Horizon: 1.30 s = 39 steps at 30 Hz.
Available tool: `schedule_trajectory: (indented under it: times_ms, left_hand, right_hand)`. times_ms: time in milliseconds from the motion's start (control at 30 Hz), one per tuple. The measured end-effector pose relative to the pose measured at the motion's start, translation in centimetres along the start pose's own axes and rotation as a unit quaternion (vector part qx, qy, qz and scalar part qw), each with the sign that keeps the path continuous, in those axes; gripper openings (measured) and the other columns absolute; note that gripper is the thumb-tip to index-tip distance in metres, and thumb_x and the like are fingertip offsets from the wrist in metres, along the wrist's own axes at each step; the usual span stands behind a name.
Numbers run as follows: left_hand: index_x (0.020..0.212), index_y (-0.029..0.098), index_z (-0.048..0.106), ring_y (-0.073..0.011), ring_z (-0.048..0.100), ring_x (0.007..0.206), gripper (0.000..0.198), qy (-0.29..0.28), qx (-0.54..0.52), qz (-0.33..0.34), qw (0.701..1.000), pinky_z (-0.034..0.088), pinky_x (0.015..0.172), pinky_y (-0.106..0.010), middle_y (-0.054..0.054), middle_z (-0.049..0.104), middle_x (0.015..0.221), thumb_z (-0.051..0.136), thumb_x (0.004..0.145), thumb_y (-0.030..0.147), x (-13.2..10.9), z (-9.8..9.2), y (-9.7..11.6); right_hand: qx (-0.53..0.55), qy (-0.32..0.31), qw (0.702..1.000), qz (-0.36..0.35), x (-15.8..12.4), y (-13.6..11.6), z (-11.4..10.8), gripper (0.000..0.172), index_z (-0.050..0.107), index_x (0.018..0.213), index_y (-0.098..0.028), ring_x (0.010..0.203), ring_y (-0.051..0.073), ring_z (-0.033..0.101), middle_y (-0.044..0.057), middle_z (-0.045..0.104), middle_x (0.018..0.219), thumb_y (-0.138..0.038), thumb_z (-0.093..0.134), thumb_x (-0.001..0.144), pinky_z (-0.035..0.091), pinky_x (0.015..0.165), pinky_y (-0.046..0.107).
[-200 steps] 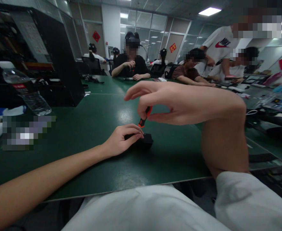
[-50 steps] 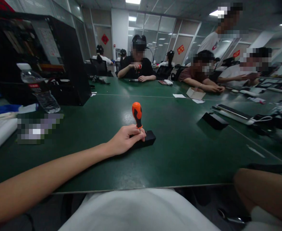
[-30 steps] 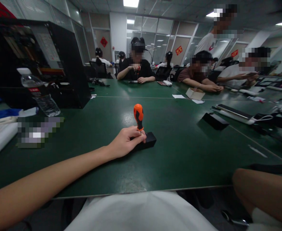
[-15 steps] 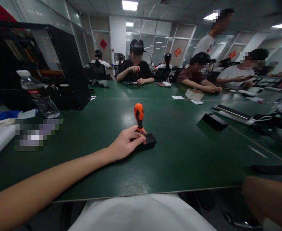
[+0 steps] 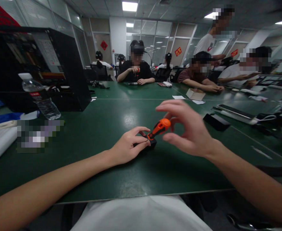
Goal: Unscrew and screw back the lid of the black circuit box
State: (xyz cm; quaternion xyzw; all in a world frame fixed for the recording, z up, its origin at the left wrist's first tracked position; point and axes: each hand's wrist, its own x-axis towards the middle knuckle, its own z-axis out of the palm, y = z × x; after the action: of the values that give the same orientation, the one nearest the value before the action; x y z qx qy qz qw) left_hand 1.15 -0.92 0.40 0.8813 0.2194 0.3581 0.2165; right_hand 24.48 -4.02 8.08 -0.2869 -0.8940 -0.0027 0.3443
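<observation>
**Two hands, screwdriver, black block**

Left hand (image 5: 128, 148): resting on the surface (image 5: 95, 128), fingers curled, thumb and forefinger pinching the lower end of the screwdriver (image 5: 159, 127) where it meets the block (image 5: 153, 143).

Screwdriver: orange and black handle, tilted to the right, its tip down at the block, which lies on the surface at mid-frame.

Right hand (image 5: 191, 134): raised, spread, thumb below and fingers arched above the handle's end. It is blurred, so contact with the handle cannot be told.

Step, as judged: taking hold of the handle over the block. A sound hold calls for thumb and fingers to meet round the handle, with the shaft stood upright and the block steadied.

Beyond: bottle (image 5: 41, 99) and dark cabinet (image 5: 66, 70) to the left; flat black box (image 5: 215, 122) to the right; other people seated along the far edge.

Not made out: the tip, the screw and most of the block, all covered by the left hand.
</observation>
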Motion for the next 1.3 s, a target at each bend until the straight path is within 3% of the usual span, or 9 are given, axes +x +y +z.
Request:
schedule_trajectory:
  times_ms: [167,267,333,400,467,633,800,1133,1300]
  left_hand:
    - [0.100,0.021,0.078,-0.0232,0.062,0.118,0.024,0.004,0.025,0.010,1.000,0.049,0.104,-0.038,-0.011,0.061,0.132,0.054,0.100,0.022,0.0,0.3,0.0]
    - [0.120,0.020,0.072,-0.0240,0.061,0.123,0.027,-0.007,0.063,-0.009,0.998,0.048,0.108,-0.039,-0.012,0.059,0.139,0.055,0.100,0.027,0.1,0.5,0.1]
    - [0.137,0.016,0.061,-0.0280,0.060,0.125,0.048,-0.019,0.097,-0.048,0.994,0.048,0.108,-0.043,-0.014,0.061,0.140,0.065,0.095,0.037,0.3,0.7,0.2]
    - [0.139,0.015,0.058,-0.0313,0.064,0.120,0.062,-0.033,0.129,-0.093,0.987,0.051,0.103,-0.046,-0.014,0.066,0.134,0.072,0.088,0.046,0.5,1.0,0.2]
    - [0.130,0.017,0.066,-0.0302,0.069,0.109,0.053,-0.037,0.146,-0.126,0.981,0.054,0.095,-0.045,-0.010,0.072,0.124,0.070,0.088,0.049,0.5,1.2,0.2]
    - [0.115,0.019,0.072,-0.0253,0.071,0.101,0.037,-0.015,0.124,-0.134,0.983,0.054,0.090,-0.038,-0.006,0.076,0.114,0.070,0.088,0.045,0.4,1.2,-0.3]
    - [0.113,0.018,0.072,-0.0239,0.072,0.096,0.034,-0.002,0.114,-0.124,0.986,0.053,0.085,-0.035,-0.006,0.076,0.109,0.071,0.088,0.041,0.3,1.2,-0.5]
    - [0.114,0.019,0.070,-0.0226,0.071,0.095,0.033,0.000,0.123,-0.111,0.986,0.053,0.083,-0.034,-0.005,0.076,0.110,0.071,0.087,0.039,0.1,1.3,-0.7]
    - [0.114,0.020,0.070,-0.0213,0.071,0.089,0.033,0.002,0.116,-0.125,0.985,0.052,0.077,-0.032,-0.004,0.076,0.105,0.070,0.088,0.040,0.1,1.3,-0.6]
  right_hand:
    - [0.115,-0.019,0.993,-0.020,0.8,1.3,2.4,0.017,0.069,0.092,-0.017,0.057,0.009,0.060,0.000,0.067,0.069,-0.033,0.065,0.094,0.048,0.057,0.020]
    - [0.175,0.048,0.983,0.041,0.2,2.4,2.1,0.013,0.066,0.085,-0.018,0.056,0.010,0.060,-0.001,0.065,0.066,-0.029,0.067,0.091,0.048,0.054,0.021]
    - [0.218,0.107,0.964,0.108,-0.8,3.4,1.5,0.015,0.062,0.082,-0.019,0.051,0.010,0.057,-0.002,0.061,0.062,-0.030,0.066,0.091,0.047,0.049,0.021]
    - [0.252,0.164,0.939,0.167,-1.9,4.8,1.2,0.020,0.060,0.080,-0.020,0.046,0.010,0.053,-0.002,0.059,0.059,-0.035,0.068,0.090,0.044,0.043,0.022]
    - [0.276,0.195,0.918,0.207,-2.8,6.3,1.4,0.024,0.060,0.078,-0.020,0.045,0.010,0.052,-0.002,0.057,0.057,-0.040,0.071,0.087,0.042,0.041,0.022]
    - [0.364,0.172,0.875,0.267,-3.8,8.8,3.8,0.032,0.059,0.078,-0.019,0.047,0.010,0.052,-0.003,0.055,0.059,-0.047,0.073,0.084,0.041,0.041,0.022]
    - [0.423,0.148,0.845,0.293,-3.8,8.6,5.5,0.033,0.059,0.081,-0.018,0.049,0.010,0.052,-0.003,0.055,0.061,-0.048,0.075,0.083,0.040,0.040,0.022]
    - [0.447,0.181,0.814,0.325,-3.6,8.9,5.7,0.036,0.059,0.079,-0.019,0.048,0.008,0.048,-0.003,0.053,0.060,-0.049,0.078,0.080,0.037,0.039,0.020]
    - [0.484,0.175,0.773,0.371,-3.1,8.6,6.2,0.047,0.056,0.076,-0.018,0.044,0.007,0.045,-0.005,0.049,0.055,-0.054,0.085,0.068,0.033,0.037,0.019]
